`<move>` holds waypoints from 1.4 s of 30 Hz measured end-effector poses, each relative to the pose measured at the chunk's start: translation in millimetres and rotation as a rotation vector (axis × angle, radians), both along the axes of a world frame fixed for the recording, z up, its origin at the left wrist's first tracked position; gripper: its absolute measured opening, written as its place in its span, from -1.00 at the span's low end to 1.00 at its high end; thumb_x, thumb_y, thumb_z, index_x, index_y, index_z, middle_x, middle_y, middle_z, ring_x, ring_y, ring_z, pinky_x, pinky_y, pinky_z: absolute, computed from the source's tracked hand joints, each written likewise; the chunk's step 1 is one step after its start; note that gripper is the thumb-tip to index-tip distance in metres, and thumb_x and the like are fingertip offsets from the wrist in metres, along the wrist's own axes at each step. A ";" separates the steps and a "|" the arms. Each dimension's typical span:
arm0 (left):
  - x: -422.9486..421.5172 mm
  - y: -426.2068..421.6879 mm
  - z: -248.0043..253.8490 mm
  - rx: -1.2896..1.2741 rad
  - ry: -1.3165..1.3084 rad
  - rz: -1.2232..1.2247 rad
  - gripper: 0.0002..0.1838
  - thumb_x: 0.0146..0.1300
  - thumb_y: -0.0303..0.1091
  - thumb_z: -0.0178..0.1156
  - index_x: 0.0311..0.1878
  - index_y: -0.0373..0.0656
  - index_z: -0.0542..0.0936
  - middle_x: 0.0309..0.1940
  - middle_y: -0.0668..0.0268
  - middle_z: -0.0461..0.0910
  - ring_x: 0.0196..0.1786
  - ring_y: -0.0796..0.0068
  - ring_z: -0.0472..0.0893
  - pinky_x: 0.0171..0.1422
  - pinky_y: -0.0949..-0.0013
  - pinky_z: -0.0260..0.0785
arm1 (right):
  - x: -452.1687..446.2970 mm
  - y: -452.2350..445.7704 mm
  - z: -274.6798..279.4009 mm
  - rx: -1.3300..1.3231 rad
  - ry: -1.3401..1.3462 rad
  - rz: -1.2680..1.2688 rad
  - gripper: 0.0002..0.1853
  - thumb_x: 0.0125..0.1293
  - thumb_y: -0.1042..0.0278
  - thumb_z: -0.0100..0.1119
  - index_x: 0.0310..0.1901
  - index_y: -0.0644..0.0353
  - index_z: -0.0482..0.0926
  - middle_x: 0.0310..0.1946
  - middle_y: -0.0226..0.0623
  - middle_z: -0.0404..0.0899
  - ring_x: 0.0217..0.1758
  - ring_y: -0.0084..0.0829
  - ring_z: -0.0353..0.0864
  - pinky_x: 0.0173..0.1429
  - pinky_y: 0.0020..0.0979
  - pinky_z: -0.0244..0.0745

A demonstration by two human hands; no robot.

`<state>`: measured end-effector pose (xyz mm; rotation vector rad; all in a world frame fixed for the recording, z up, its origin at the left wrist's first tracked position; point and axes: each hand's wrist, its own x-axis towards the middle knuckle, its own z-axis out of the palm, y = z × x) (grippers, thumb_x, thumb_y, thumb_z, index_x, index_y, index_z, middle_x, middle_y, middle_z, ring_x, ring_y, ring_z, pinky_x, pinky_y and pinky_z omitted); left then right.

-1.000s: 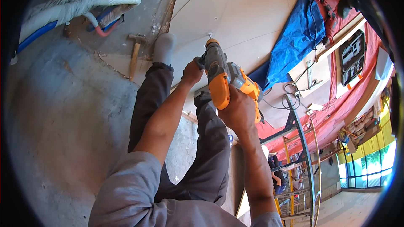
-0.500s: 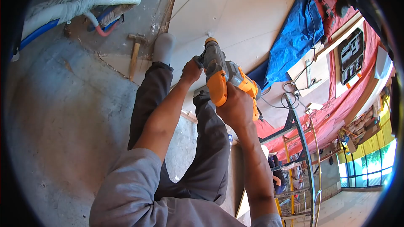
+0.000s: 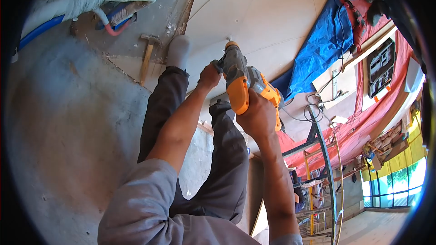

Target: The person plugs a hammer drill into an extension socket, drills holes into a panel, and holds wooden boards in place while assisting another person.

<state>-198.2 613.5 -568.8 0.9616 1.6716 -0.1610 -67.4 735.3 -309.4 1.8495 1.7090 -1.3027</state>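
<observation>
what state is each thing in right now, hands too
drill: held in both hands, tip at the pale board; running or not, can't tell
left hand: closed, at drill's front
right hand: closed on rear grip
hammer: lying flat, unheld
tool case: open
blue tarp: rumpled

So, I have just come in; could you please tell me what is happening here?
A person holds an orange and grey power drill: the right grip at its rear handle, the left grip near its front. Its nose points at the pale panel; whether it is running, I cannot tell. A hammer lies near the left foot, with a blue tarp to the right.
</observation>
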 end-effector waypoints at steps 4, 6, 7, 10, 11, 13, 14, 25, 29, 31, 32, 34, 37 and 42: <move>1.4 -5.1 -7.2 -0.019 0.003 -0.016 -0.62 0.11 -0.30 0.27 -0.02 -0.16 0.45 -0.18 0.05 0.63 -0.06 -0.01 0.62 0.03 0.03 0.48 | 2.3 -1.8 -1.8 0.007 0.028 -0.019 -0.82 0.00 0.36 0.27 -0.37 0.16 0.50 -0.50 -0.09 0.60 -0.39 0.03 0.60 -0.30 -0.10 0.49; 2.4 -5.7 -3.8 -0.032 0.001 -0.014 -0.62 0.11 -0.29 0.27 -0.01 -0.15 0.45 -0.18 0.05 0.63 -0.06 -0.01 0.62 0.03 0.04 0.48 | 2.1 -1.2 -1.4 -0.010 0.024 -0.021 -0.82 0.00 0.36 0.27 -0.36 0.16 0.50 -0.52 -0.09 0.60 -0.40 0.04 0.60 -0.31 -0.09 0.49; 3.2 -2.5 -2.1 -0.037 0.003 -0.007 -0.62 0.12 -0.29 0.26 0.00 -0.15 0.45 -0.17 0.06 0.63 -0.05 -0.01 0.62 0.03 0.04 0.48 | 0.9 1.6 -1.9 -0.008 0.020 -0.009 -0.81 -0.01 0.35 0.26 -0.35 0.15 0.49 -0.50 -0.10 0.60 -0.40 0.02 0.61 -0.30 -0.09 0.50; 0.8 -4.4 -6.2 -0.027 0.007 -0.010 -0.62 0.13 -0.30 0.25 0.01 -0.14 0.44 -0.17 0.07 0.63 -0.04 0.00 0.61 0.05 0.04 0.47 | -5.5 4.2 -0.8 -0.007 0.011 0.010 -0.80 -0.03 0.36 0.26 -0.34 0.14 0.50 -0.51 -0.11 0.60 -0.41 0.00 0.62 -0.31 -0.09 0.51; 0.8 -5.6 -9.2 -0.016 0.006 -0.014 -0.62 0.13 -0.31 0.25 0.01 -0.13 0.44 -0.17 0.07 0.63 -0.04 0.00 0.61 0.05 0.05 0.47 | -7.4 4.8 -2.3 0.002 0.008 0.005 -0.81 -0.02 0.36 0.27 -0.34 0.14 0.51 -0.55 -0.10 0.59 -0.42 0.02 0.61 -0.32 -0.09 0.50; 0.0 -4.4 -9.1 -0.037 0.007 0.007 -0.64 0.14 -0.31 0.24 0.00 -0.13 0.44 -0.16 0.07 0.63 -0.03 0.00 0.61 0.07 0.04 0.46 | -11.5 8.4 -3.9 0.012 0.010 -0.008 -0.82 -0.01 0.37 0.27 -0.34 0.13 0.53 -0.57 -0.09 0.57 -0.42 0.03 0.60 -0.33 -0.10 0.49; -1.6 -1.8 -10.6 -0.043 0.008 0.017 -0.64 0.14 -0.31 0.23 0.00 -0.13 0.44 -0.16 0.07 0.63 -0.03 0.00 0.61 0.07 0.04 0.46 | -14.1 10.0 -3.7 0.011 0.014 -0.018 -0.82 -0.01 0.37 0.28 -0.34 0.13 0.53 -0.57 -0.09 0.58 -0.42 0.03 0.60 -0.33 -0.11 0.50; 4.5 -4.9 -12.5 0.004 0.006 0.088 -0.74 0.16 -0.31 0.17 -0.10 -0.19 0.49 -0.26 0.00 0.63 -0.11 -0.07 0.61 -0.02 0.02 0.47 | -4.3 2.8 -10.4 0.044 0.039 -0.013 -0.76 -0.07 0.37 0.35 -0.32 0.12 0.53 -0.53 -0.12 0.60 -0.41 0.00 0.61 -0.32 -0.12 0.51; 2.9 0.2 -6.6 -0.028 0.026 0.061 -0.72 0.16 -0.31 0.17 -0.09 -0.20 0.48 -0.25 -0.02 0.63 -0.10 -0.07 0.61 -0.01 0.01 0.46 | -3.9 -2.3 -12.2 0.069 0.055 0.015 -0.82 0.01 0.33 0.26 -0.37 0.12 0.48 -0.56 -0.09 0.59 -0.47 0.02 0.60 -0.37 -0.07 0.49; 2.3 -0.7 -9.3 -0.036 -0.004 0.057 -0.71 0.16 -0.33 0.17 -0.06 -0.17 0.45 -0.21 0.02 0.63 -0.06 -0.04 0.61 0.03 0.02 0.46 | -4.3 -3.2 -12.3 0.065 0.057 0.027 -0.82 0.02 0.33 0.26 -0.36 0.13 0.48 -0.56 -0.09 0.59 -0.46 0.02 0.60 -0.37 -0.07 0.49; 2.0 -2.3 -9.5 -0.040 -0.019 0.056 -0.70 0.16 -0.34 0.17 -0.04 -0.15 0.43 -0.20 0.04 0.63 -0.04 -0.02 0.61 0.05 0.02 0.46 | -4.8 -2.4 -10.6 0.067 0.061 0.034 -0.82 0.02 0.34 0.25 -0.35 0.13 0.48 -0.56 -0.10 0.59 -0.46 0.02 0.60 -0.36 -0.07 0.50; 4.1 -6.5 -13.9 -0.028 -0.008 0.065 -0.69 0.15 -0.34 0.17 -0.04 -0.16 0.44 -0.21 0.03 0.63 -0.05 -0.03 0.61 0.04 0.01 0.46 | -5.8 0.5 -9.1 0.062 0.055 0.044 -0.82 0.03 0.35 0.24 -0.33 0.15 0.48 -0.54 -0.10 0.60 -0.44 0.02 0.60 -0.33 -0.07 0.50; 7.5 -8.1 -7.9 -0.027 -0.043 0.066 -0.69 0.12 -0.36 0.17 -0.05 -0.18 0.44 -0.23 0.02 0.63 -0.06 -0.05 0.61 0.03 0.01 0.47 | -5.0 2.1 -4.3 0.038 0.041 0.060 -0.82 0.04 0.39 0.22 -0.30 0.18 0.49 -0.47 -0.07 0.61 -0.36 0.02 0.61 -0.27 -0.07 0.50; 8.8 -11.1 8.1 0.050 -0.093 0.046 -0.68 0.09 -0.39 0.16 -0.05 -0.21 0.44 -0.26 -0.01 0.63 -0.07 -0.06 0.61 0.02 0.01 0.47 | 7.1 -3.2 10.0 0.008 0.087 0.038 -0.81 0.07 0.45 0.19 -0.25 0.23 0.48 -0.32 -0.01 0.61 -0.25 0.04 0.60 -0.18 -0.06 0.49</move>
